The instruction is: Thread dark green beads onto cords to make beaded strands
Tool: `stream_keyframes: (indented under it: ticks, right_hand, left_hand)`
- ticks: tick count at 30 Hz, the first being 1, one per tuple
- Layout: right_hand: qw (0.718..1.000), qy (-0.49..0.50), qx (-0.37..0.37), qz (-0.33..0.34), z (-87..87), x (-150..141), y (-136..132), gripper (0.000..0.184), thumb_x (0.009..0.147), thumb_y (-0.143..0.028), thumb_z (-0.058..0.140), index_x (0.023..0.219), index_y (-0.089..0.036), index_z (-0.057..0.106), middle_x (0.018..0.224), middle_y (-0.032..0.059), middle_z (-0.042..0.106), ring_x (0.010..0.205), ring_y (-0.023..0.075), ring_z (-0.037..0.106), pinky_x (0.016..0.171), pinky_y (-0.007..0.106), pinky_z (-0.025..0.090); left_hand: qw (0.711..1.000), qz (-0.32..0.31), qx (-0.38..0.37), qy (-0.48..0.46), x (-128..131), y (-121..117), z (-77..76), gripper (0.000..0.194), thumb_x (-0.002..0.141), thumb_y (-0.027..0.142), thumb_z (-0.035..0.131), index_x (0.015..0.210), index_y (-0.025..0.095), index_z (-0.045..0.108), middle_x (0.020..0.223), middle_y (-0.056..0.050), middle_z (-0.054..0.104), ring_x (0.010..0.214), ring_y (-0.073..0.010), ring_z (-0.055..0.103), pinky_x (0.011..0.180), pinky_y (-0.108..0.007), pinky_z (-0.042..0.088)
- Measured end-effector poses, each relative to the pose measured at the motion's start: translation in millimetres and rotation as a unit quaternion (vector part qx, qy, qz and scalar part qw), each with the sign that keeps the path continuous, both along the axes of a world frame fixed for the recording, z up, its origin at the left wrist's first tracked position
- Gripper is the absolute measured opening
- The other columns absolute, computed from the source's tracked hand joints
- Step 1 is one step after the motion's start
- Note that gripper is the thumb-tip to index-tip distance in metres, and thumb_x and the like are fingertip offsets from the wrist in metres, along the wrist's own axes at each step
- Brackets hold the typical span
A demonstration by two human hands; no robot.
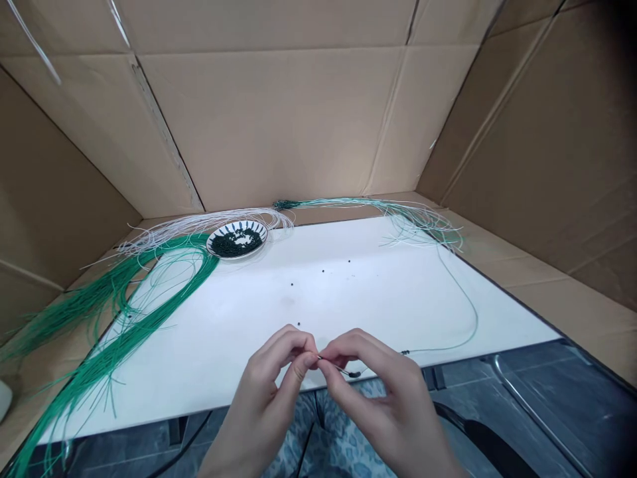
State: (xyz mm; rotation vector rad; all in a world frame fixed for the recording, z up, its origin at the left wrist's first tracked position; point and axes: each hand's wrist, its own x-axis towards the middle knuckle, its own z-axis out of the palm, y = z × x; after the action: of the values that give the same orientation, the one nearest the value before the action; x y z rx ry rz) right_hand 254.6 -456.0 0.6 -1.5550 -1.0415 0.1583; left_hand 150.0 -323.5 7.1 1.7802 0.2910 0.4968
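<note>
My left hand [271, 392] and my right hand [383, 398] meet at the near edge of the white board [348, 292], fingertips pinched together. Between them runs a thin pale green string [468, 312] with a small dark bead [354, 375] on it, just below my right fingers. The string curves away to the right and back toward a bundle of pale green strings [413, 219]. My left fingers pinch the string's tip or a tiny bead; it is too small to make out. A small patterned dish [237, 239] full of dark green beads sits at the far left.
A thick bundle of bright green strings [114, 318] loops over the board's left side, with white strings [199, 222] behind the dish. Several loose beads [291, 284] lie on the board. Cardboard walls [279, 133] enclose the back and sides. My lap shows below the board.
</note>
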Motion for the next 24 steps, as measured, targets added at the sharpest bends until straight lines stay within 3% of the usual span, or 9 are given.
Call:
stream_keyframes:
  ticks: [4,9,13,17,21,24]
  right_hand:
    - [0.998,-0.032,-0.037,-0.045,2.6,-0.7,3.6,0.015,0.084,-0.008,0.056,0.079,-0.022,0.056,0.075,-0.0033,0.06,0.071,0.0124,0.059,0.067,0.02,0.047]
    - [0.997,-0.038,-0.036,-0.047,-0.5,1.4,0.6,0.016,0.084,-0.008,0.053,0.08,-0.023,0.051,0.075,-0.0036,0.055,0.07,0.0131,0.055,0.066,0.021,0.045]
    - [0.998,0.014,-0.044,-0.033,-2.8,4.6,-2.9,0.015,0.091,-0.01,0.054,0.085,-0.024,0.053,0.079,-0.0031,0.054,0.075,0.0145,0.053,0.071,0.023,0.046]
    - [0.998,0.043,-0.05,-0.018,-2.6,5.5,-3.5,0.016,0.091,-0.009,0.055,0.085,-0.024,0.055,0.08,-0.0027,0.055,0.075,0.0147,0.052,0.07,0.024,0.045]
    - [0.996,0.058,-0.062,0.004,-1.2,4.4,-3.9,0.016,0.093,-0.01,0.054,0.085,-0.024,0.055,0.081,-0.0032,0.054,0.071,0.014,0.05,0.065,0.024,0.043]
    - [0.996,0.048,-0.072,0.031,0.3,4.1,-4.6,0.015,0.093,-0.01,0.053,0.086,-0.024,0.054,0.081,-0.0029,0.053,0.072,0.014,0.05,0.065,0.024,0.042]
  left_hand:
    - [1.0,-0.004,0.003,0.015,-0.5,-0.7,-5.4,0.023,0.109,0.03,0.045,0.089,0.025,0.057,0.087,0.002,0.057,0.085,-0.0169,0.06,0.077,-0.024,0.045]
    - [0.997,0.057,0.012,0.04,-7.3,7.8,-6.3,0.026,0.11,0.036,0.041,0.092,0.026,0.056,0.086,0.0,0.067,0.088,-0.0198,0.064,0.082,-0.028,0.045]
    - [0.995,0.094,-0.03,0.023,-11.1,9.0,-0.4,0.023,0.106,0.039,0.051,0.09,0.026,0.061,0.083,0.001,0.068,0.088,-0.0201,0.065,0.082,-0.027,0.045]
    - [0.989,0.079,-0.116,0.045,-11.6,5.5,3.3,0.016,0.098,0.042,0.065,0.105,0.028,0.066,0.084,0.002,0.071,0.086,-0.0188,0.069,0.079,-0.025,0.046]
    - [0.988,0.072,-0.13,0.029,-8.6,5.4,3.0,0.019,0.091,0.027,0.073,0.109,0.03,0.068,0.092,0.003,0.069,0.086,-0.016,0.068,0.08,-0.023,0.049]
    - [0.997,0.041,-0.061,-0.01,-4.4,7.0,3.4,0.01,0.092,0.018,0.069,0.096,0.027,0.071,0.092,0.002,0.065,0.087,-0.0159,0.064,0.082,-0.023,0.049]
